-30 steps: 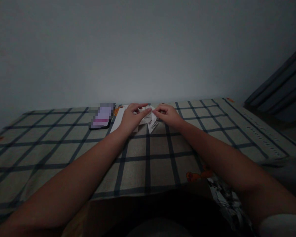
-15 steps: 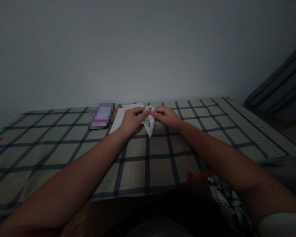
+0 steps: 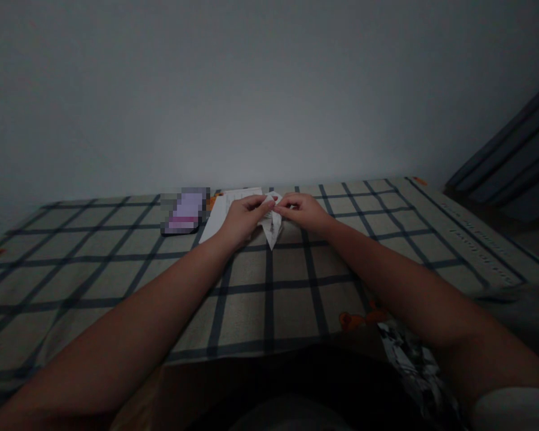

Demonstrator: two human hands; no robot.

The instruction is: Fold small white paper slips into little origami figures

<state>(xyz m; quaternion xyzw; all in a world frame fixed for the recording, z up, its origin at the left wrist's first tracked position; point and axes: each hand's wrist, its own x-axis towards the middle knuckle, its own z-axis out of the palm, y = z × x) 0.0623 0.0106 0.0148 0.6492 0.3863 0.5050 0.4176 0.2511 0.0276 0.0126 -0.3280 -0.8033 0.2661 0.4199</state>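
Observation:
A small piece of folded white paper (image 3: 272,230) is held between my two hands above the checked tablecloth, one pointed corner aimed toward me. My left hand (image 3: 244,216) grips its left side with thumb and fingers. From the right, my right hand (image 3: 304,211) pinches the paper near its upper middle, the fingertips of both hands almost meeting. Some of the folds are hidden behind the fingers. White sheets of paper (image 3: 213,220) lie flat behind and to the left of my left hand, partly covered by it.
A phone with a lit, blurred-out screen (image 3: 186,209) rests left of the sheets. The checked tablecloth (image 3: 117,239) covers the table up to the grey wall (image 3: 269,96). A dark curtain (image 3: 516,155) hangs at the far right. The table's front edge is close to my body.
The folded paper has tilted slightly, its lower point shifting a little left and up. My right fingers have moved marginally on it. Both arms stay nearly in place.

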